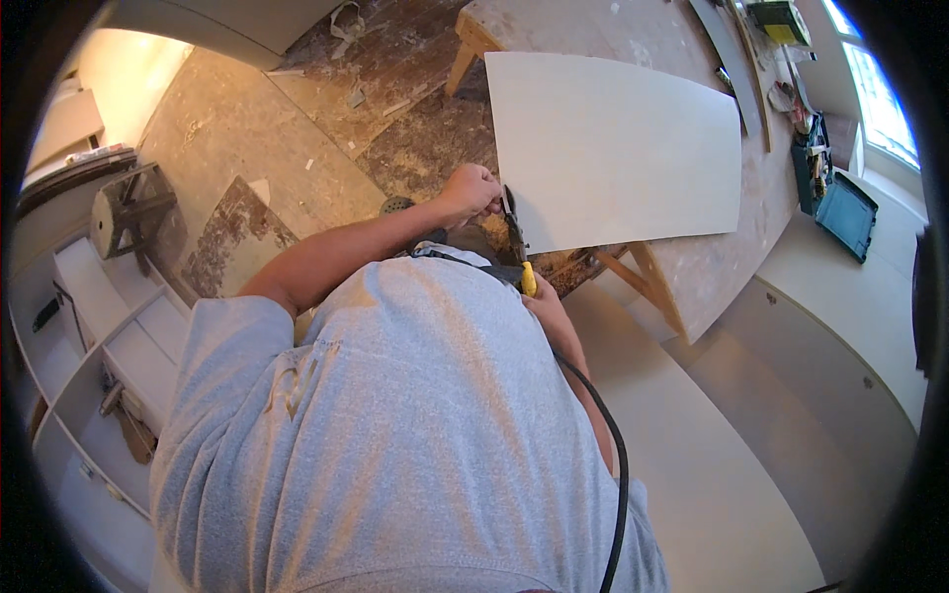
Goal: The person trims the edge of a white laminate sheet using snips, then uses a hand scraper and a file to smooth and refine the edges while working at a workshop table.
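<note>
A white board lies on the worktable, its near corner overhanging the edge. Along the board's left edge is a narrow black tool with a yellow handle. My right hand is closed on that handle, partly hidden by my body. My left hand is curled with fingertips pinched beside the tool's far end; whatever it may hold is too small to make out. A black cord runs down past my right side.
Debris-strewn floor lies beyond my hands. At left stand white shelving and a box-shaped metal object. An open teal case and strips sit at right. A large white panel is at lower right.
</note>
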